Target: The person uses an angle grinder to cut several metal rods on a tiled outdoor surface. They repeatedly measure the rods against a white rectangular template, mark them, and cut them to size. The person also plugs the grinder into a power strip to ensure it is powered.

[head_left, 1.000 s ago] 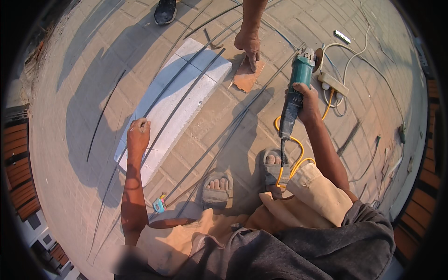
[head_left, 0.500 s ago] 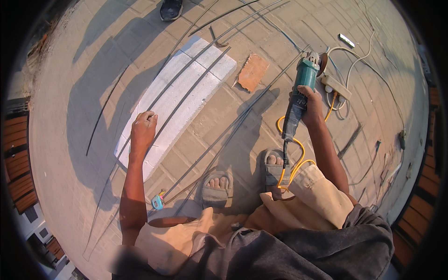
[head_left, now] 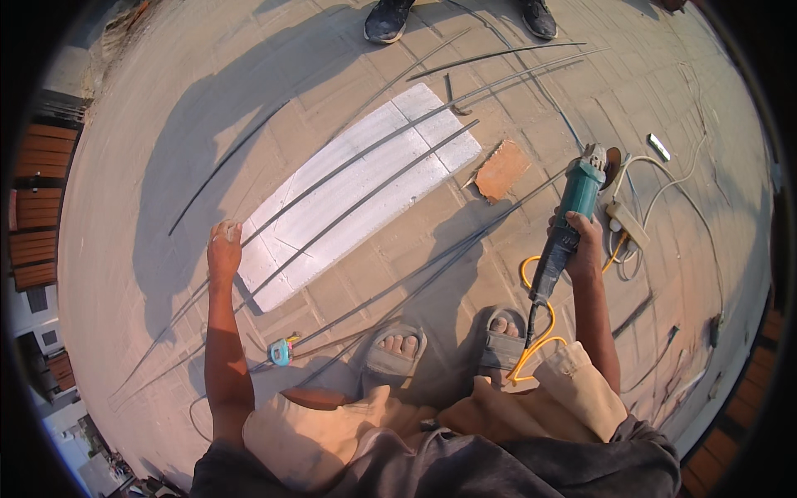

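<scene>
My right hand grips an angle grinder with a teal-green body and a black handle. Its disc points away from me, held above the paving. A yellow cord trails from the handle's end. At the near left end of a white foam-like slab, my left hand is curled over a long, thin metal rod, which runs across the slab and passes under the hand. Alongside it lies a second metal rod. The slab has dark marks drawn across it.
A broken orange tile lies right of the slab. More rods cross the paving by my sandals. A blue tape measure sits near my left foot. An extension socket lies at right. Another person's shoes stand at the far side.
My left hand has slid toward the near left end of the slab. The view has shifted, and both shoes of the other person now show. The grinder stays in my right hand.
</scene>
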Motion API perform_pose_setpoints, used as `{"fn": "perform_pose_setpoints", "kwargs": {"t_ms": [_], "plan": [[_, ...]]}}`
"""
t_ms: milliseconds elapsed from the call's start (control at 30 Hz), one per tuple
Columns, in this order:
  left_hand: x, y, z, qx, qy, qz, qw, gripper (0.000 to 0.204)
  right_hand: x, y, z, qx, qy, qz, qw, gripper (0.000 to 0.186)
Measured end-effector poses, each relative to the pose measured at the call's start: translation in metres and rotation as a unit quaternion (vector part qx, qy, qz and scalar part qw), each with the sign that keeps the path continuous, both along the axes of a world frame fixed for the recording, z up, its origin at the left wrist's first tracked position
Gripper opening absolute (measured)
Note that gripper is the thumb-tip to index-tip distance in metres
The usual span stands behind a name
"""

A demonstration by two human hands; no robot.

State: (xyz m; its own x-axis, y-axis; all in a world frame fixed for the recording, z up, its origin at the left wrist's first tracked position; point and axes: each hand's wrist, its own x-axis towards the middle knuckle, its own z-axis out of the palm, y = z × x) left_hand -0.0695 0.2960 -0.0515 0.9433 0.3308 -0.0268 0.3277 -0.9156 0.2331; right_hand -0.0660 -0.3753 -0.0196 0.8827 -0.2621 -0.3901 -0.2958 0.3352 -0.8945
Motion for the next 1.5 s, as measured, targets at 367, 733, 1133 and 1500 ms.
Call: {"fn": "perform_pose_setpoints", "kwargs": {"t_ms": [367,733,1133,1500], "plan": [[-0.077,0.107,-0.024,0.009,0.088,0.028,0.996,0.051,0.003,0.014,0.007,-0.026,0.002,0.081,0.996,0.046],[-0.123,0.102,0.009,0.099,0.129,0.023,0.986,0.054,-0.002,0.009,-0.01,-0.029,-0.002,0.1,0.995,0.053],[-0.177,0.126,-0.025,0.208,0.064,-0.004,0.976,0.046,-0.002,-0.01,-0.015,-0.055,0.023,0.124,0.991,0.053],[-0.123,0.162,-0.025,0.168,0.174,-0.029,0.97,0.034,-0.012,-0.019,-0.02,-0.02,0.012,0.125,0.992,0.05]]}}
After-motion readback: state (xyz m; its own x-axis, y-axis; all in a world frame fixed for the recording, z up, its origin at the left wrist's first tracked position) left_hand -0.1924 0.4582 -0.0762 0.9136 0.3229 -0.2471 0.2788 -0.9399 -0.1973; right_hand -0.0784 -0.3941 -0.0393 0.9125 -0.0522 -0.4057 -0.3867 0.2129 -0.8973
